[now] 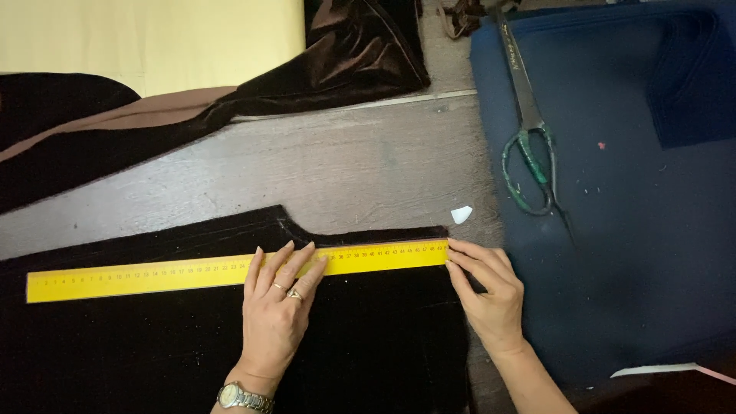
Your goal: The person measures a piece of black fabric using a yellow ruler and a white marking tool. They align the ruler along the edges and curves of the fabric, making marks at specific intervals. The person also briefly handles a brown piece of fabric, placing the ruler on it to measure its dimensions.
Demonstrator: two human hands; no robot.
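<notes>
**Fingers pin a yellow ruler along the edge of black velvet**

Fingers (pixel 285 264) of the left hand (pixel 274 310) lie spread and flat on the yellow ruler (pixel 153 274), pressing it down near its middle; they grip nothing, only bear on it. A ring shows on one finger and a wristwatch (pixel 241 397) on the wrist. The right hand (pixel 487 295) sits at the ruler's far right end, its fingertips (pixel 454 249) loosely curled and touching that end just where the black velvet piece (pixel 368 345) finishes; it holds nothing either.

The ruler lies across the upper part of the velvet, which is spread flat on the grey worktop (pixel 345 161), just below a shallow notch in the cloth's top edge. By the look of it, the step in hand is lining up or measuring along that edge. A next move would seem to call for steady pressure from the left hand so the ruler cannot slide on the nap.

A small white chip, perhaps chalk (pixel 461 215), lies near the right hand. Green-handled scissors (pixel 529 153) rest on navy fabric (pixel 636 230) to the right, well apart from both hands. Brown velvet (pixel 360 54) and cream cloth (pixel 153 38) lie at the back.
</notes>
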